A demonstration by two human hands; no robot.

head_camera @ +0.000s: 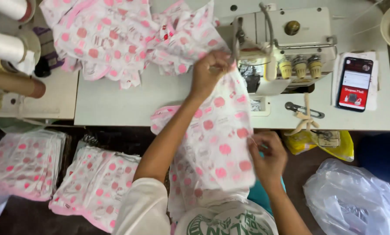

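On my feed: white sewing machine on the table, smartphone right of it (screen lit). Thread cones top left. Two stacks of printed fabric lower left, clear plastic bag lower right, yellow bag under the table edge.

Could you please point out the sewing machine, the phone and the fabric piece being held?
sewing machine (290, 26), head view, on its top casing.
phone (354, 83), head view, middle of its screen.
fabric piece (223, 143), head view, on its spotted middle.
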